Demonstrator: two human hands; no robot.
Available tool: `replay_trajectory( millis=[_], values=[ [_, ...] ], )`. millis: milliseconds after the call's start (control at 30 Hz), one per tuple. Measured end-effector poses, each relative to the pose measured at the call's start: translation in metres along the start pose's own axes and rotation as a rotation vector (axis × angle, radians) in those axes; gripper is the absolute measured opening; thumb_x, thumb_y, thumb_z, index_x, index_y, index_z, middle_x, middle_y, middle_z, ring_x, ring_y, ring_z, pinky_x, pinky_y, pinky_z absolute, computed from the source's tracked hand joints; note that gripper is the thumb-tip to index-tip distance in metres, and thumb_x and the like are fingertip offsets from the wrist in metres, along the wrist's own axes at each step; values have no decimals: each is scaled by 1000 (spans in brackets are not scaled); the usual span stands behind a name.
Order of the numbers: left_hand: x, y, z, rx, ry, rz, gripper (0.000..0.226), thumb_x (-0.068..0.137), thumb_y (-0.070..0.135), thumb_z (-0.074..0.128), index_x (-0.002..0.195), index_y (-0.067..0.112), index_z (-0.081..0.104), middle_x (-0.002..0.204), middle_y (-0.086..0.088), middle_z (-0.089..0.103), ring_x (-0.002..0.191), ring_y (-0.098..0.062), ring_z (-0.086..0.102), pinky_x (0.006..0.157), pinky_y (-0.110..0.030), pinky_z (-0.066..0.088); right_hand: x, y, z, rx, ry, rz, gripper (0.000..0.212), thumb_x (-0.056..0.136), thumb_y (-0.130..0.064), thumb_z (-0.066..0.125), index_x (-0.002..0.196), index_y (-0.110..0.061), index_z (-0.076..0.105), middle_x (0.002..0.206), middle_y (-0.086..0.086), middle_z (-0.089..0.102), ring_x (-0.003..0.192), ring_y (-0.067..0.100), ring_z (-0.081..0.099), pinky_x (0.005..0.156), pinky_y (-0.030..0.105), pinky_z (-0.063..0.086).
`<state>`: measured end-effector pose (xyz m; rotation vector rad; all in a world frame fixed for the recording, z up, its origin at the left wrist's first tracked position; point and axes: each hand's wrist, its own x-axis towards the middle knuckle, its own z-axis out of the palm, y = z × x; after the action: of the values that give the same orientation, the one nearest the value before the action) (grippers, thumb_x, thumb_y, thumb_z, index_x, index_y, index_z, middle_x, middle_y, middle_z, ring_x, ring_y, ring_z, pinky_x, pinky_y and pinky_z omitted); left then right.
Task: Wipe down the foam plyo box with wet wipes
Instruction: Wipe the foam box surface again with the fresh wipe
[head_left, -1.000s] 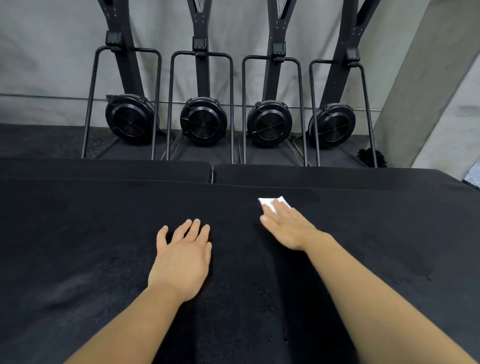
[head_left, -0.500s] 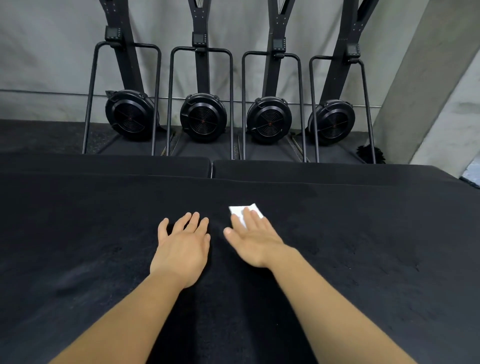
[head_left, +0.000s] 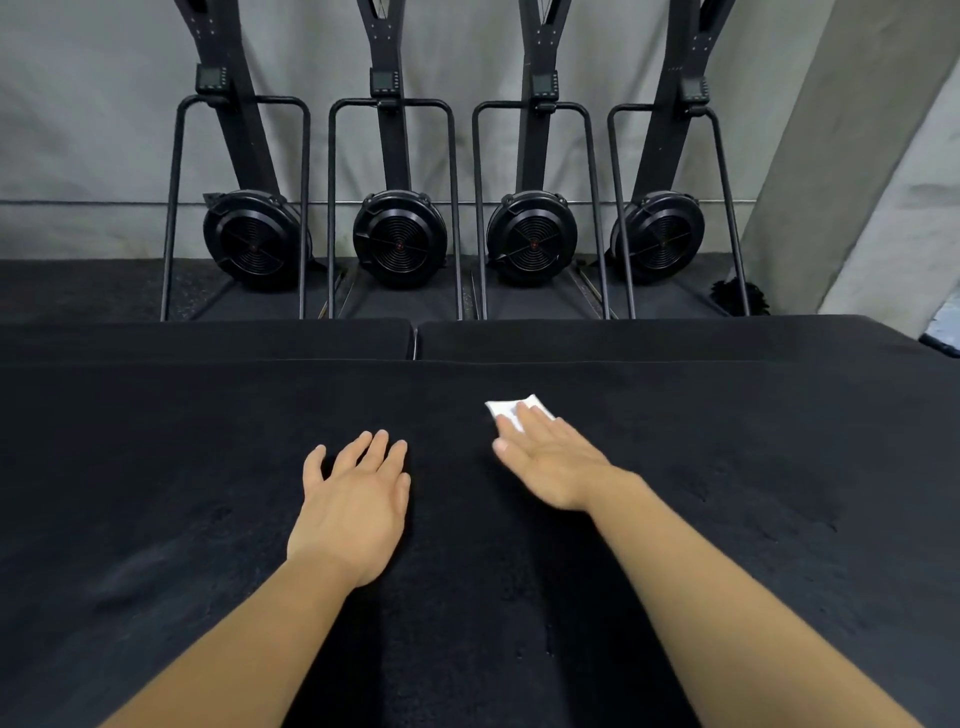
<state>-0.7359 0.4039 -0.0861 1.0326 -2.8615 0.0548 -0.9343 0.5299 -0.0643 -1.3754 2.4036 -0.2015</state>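
Note:
The black foam plyo box (head_left: 753, 493) fills the lower half of the head view, its top facing me. A folded white wet wipe (head_left: 511, 408) lies on that top, right of centre. My right hand (head_left: 550, 462) presses flat on the wipe with straight fingers that cover its near part. My left hand (head_left: 353, 499) rests flat on the box top to the left, palm down, fingers straight, apart from the wipe.
Two more black foam boxes (head_left: 208, 340) (head_left: 649, 340) stand behind, a narrow gap between them. Beyond them several black ski-type machines (head_left: 397, 239) line the grey wall. A concrete column (head_left: 841, 156) rises at the right.
My right hand slid the wipe left towards my left hand, then back right and slightly farther away. My left hand stayed in place.

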Motion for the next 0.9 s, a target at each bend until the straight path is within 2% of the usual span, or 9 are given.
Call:
replay_trajectory(
  millis=[67,133,200,267,333,367,433,700,900],
  values=[
    [0,0,1,6,7,4,52,103,38,9,154,28,9,162,8,6,149,-13,0,118,-47,-3,6,23,-9,5,55,63,55,103,-49,15,153,-25,21,163,-2,8,150,18,6,121,39,7],
    [0,0,2,16,13,11,52,103,38,9,154,28,10,162,7,7,149,-13,1,118,-47,-3,8,40,-18,18,90,125,46,102,-45,18,137,-21,36,149,4,26,140,28,24,114,42,20],
    [0,0,3,17,18,14,52,103,37,10,154,27,11,162,6,8,149,-14,2,118,-48,-2,9,47,-24,51,87,180,36,102,-42,20,123,-21,40,138,3,30,132,32,31,107,39,26],
    [1,-1,3,7,17,14,52,103,37,10,154,27,12,162,6,9,149,-14,2,118,-48,-2,8,42,-25,80,75,213,44,102,-43,19,134,-18,37,146,5,25,139,32,22,110,38,22],
    [1,-1,4,1,20,11,52,103,37,10,154,27,13,162,6,10,149,-14,2,118,-48,-3,3,27,-20,82,42,241,59,102,-51,15,153,-22,19,162,3,2,150,26,-1,120,40,7],
    [1,-1,4,1,19,11,52,103,37,11,154,27,14,162,6,10,149,-14,3,118,-48,-2,-2,17,-15,75,26,238,63,102,-54,13,157,-25,9,164,1,-9,150,22,-11,121,39,0],
    [1,0,3,6,15,13,51,103,37,11,154,27,14,162,6,11,149,-15,4,118,-48,-2,-13,-5,-4,44,-1,191,65,101,-57,11,157,-26,-1,163,2,-18,148,19,-21,119,37,-8],
    [0,1,-2,-15,-11,18,51,104,34,14,154,26,13,162,4,10,149,-14,2,118,-49,-2,-66,-87,43,-54,-106,-72,67,101,-56,6,155,-22,-12,159,1,-27,145,14,-29,120,35,-15],
    [0,0,-1,-19,6,11,51,104,36,12,153,27,16,161,5,12,149,-13,4,118,-48,-2,-61,-61,34,-46,-105,-136,61,102,-54,8,156,-30,-5,162,-5,-21,146,8,-23,120,31,-13]
  ],
)
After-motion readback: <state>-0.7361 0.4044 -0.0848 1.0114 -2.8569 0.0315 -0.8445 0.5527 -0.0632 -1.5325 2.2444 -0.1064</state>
